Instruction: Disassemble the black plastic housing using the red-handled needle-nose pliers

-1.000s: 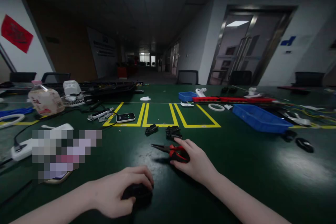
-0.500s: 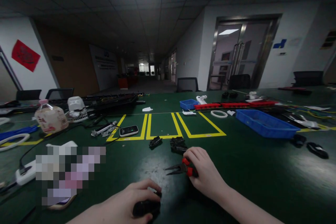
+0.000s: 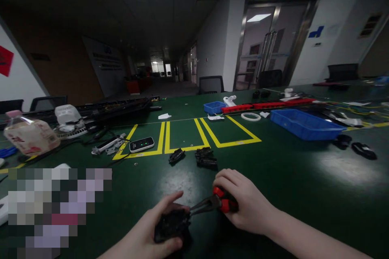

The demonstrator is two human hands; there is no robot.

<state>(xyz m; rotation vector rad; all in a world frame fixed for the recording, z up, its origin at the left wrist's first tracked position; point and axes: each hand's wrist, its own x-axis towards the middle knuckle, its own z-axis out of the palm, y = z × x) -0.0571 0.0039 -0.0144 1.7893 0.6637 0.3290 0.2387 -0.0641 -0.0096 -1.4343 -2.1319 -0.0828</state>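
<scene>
now: red-handled, dark-metal pliers [image 3: 215, 201] at jagged black part [image 3: 172, 226]
your left hand [image 3: 149, 226] pinches the part between thumb and fingers over the green table [image 3: 291, 182]; your right hand [image 3: 247, 202] curls its fingers around the handles [image 3: 225, 205].

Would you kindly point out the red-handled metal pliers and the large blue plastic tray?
Red-handled metal pliers [image 3: 215, 202], head view: on the pivot.
Large blue plastic tray [image 3: 303, 132], head view: on the near wall.

No text can be read: lettering on the far left board [image 3: 105, 66] and near left bottle [image 3: 32, 135] is blurred.
</scene>
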